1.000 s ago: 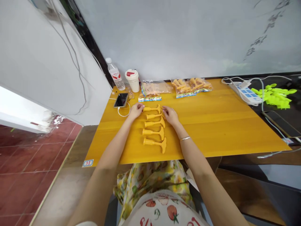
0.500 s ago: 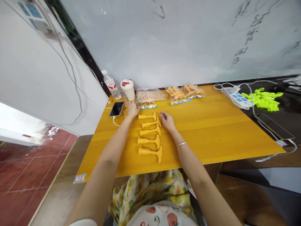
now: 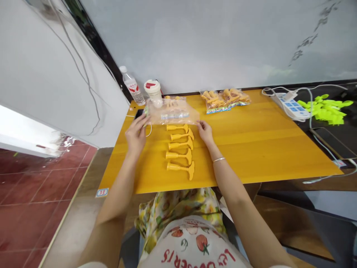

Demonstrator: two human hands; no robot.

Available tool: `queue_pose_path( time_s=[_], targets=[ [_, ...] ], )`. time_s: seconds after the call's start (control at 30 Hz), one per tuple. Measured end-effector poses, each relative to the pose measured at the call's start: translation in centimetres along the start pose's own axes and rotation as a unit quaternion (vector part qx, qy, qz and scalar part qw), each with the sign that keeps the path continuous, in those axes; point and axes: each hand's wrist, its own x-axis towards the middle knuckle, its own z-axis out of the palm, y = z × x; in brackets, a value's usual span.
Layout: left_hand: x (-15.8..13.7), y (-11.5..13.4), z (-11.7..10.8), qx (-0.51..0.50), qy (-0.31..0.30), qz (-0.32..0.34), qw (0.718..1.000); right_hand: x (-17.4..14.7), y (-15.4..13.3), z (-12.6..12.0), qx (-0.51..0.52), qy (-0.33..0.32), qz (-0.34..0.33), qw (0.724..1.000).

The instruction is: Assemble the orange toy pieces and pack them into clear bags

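A clear plastic bag [image 3: 174, 116] is stretched sideways between my two hands, raised over the back part of the table. My left hand [image 3: 136, 134] pinches its left end, where a coloured strip shows. With thumb and fingers closed, my right hand [image 3: 204, 130] grips the bag's right corner. Below the bag, several yellow plastic toy hammers [image 3: 180, 145] lie in a column, handles to the left and heads to the right. Through the film, more orange-yellow pieces show, but I cannot tell whether they are inside the bag or behind it.
Filled bags of yellow pieces [image 3: 224, 99] lie at the back. A water bottle [image 3: 133, 87], a lidded cup [image 3: 153, 91] and a partly covered phone [image 3: 138, 112] stand or lie at left. On the right are a power strip [image 3: 291, 106], bright green pieces [image 3: 327, 109] and another phone [image 3: 333, 141].
My left hand has taken hold of a clear bag from the back and lifted it towards me. My right hand, empty before, now grips its other end. The hammers lie as before.
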Motion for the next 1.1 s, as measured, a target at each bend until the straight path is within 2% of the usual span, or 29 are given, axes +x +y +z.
queue_pose_path(
  time_s=[0.1,0.2,0.3,0.37,0.43,0.5,0.57,0.67,0.77,0.83,0.93,1.03,1.1],
  targets=[
    [-8.3,-1.5,-6.5,0.045,-0.023,-0.047,0.998,0.1,-0.1,0.2,0.003,0.002,-0.008,1.000],
    [-14.5,-3.7,-10.9,0.079,-0.093,-0.087,0.989,0.0,-0.7,0.1,-0.011,0.001,-0.027,1.000],
    [-17.3,-4.5,-13.7,0.107,-0.162,-0.102,0.976,-1.3,-2.3,-0.6,-0.021,0.001,-0.064,0.998],
    [-17.5,-3.4,-14.5,0.133,-0.145,-0.107,0.975,-3.2,-4.2,-1.0,-0.006,0.012,-0.088,0.996],
    [-16.6,-1.2,-13.9,0.141,-0.108,-0.109,0.978,-6.0,-6.4,-1.0,0.018,0.029,-0.107,0.994],
    [-15.1,1.2,-11.6,0.108,-0.083,-0.108,0.985,-9.5,-8.5,-0.4,0.017,0.017,-0.117,0.993],
    [-13.7,2.8,-8.5,0.067,-0.119,-0.085,0.987,-13.2,-10.0,0.4,-0.003,-0.025,-0.130,0.991],
    [-13.2,3.0,-5.0,0.067,-0.179,-0.088,0.977,-17.4,-10.7,0.7,-0.084,-0.091,-0.187,0.975],
    [-14.3,1.5,-5.4,0.088,-0.198,-0.115,0.969,-19.8,-9.8,-0.9,-0.204,-0.120,-0.233,0.943],
    [-15.0,1.1,-6.8,0.092,-0.168,-0.133,0.972,-20.7,-9.1,-2.4,-0.261,-0.133,-0.244,0.925],
    [-15.2,2.3,-7.6,0.085,-0.114,-0.139,0.980,-21.3,-8.6,-3.7,-0.303,-0.156,-0.253,0.906],
    [-15.1,4.5,-5.4,0.063,-0.123,-0.107,0.985,-21.3,-9.0,-3.9,-0.331,-0.180,-0.256,0.890],
    [-15.3,5.3,-3.5,0.096,-0.133,-0.116,0.980,-21.4,-9.4,-3.9,-0.353,-0.205,-0.260,0.875]
  ],
)
